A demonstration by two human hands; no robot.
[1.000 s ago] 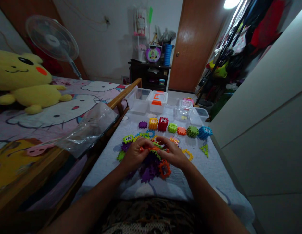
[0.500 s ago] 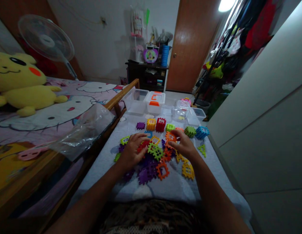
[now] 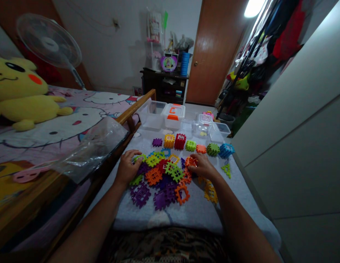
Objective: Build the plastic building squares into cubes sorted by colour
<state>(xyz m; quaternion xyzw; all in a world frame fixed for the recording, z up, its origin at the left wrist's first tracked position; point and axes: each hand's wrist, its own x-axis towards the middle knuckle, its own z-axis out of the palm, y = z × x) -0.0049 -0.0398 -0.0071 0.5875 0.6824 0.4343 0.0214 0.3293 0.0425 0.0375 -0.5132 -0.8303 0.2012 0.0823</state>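
My left hand (image 3: 127, 167) is at the left edge of a loose pile of plastic interlocking blocks, thumb and fingers closed about a light green window block (image 3: 139, 158). On the pile's right side, my right hand (image 3: 205, 166) has its thumb and fingertips on an orange block (image 3: 190, 162). Between the hands lie a green window block (image 3: 173, 171), an orange lattice block (image 3: 154, 176) and several purple blocks (image 3: 140, 194). An orange frame block (image 3: 182, 193) rests nearer to me. Partly behind my right forearm is a yellow block (image 3: 210, 191).
Behind the pile stand a yellow stack (image 3: 169, 141), a red stack (image 3: 180, 141), a green stack (image 3: 213, 149) and a blue stack (image 3: 226, 150). Clear plastic boxes (image 3: 152, 115) line the table's far end. A wooden bed rail (image 3: 134, 109) runs along the left, a white cabinet (image 3: 301, 146) along the right.
My left hand has moved left from the middle of the pile to the light green window block, uncovering the orange lattice block. My right hand has lowered slightly with its fingers at the orange block.
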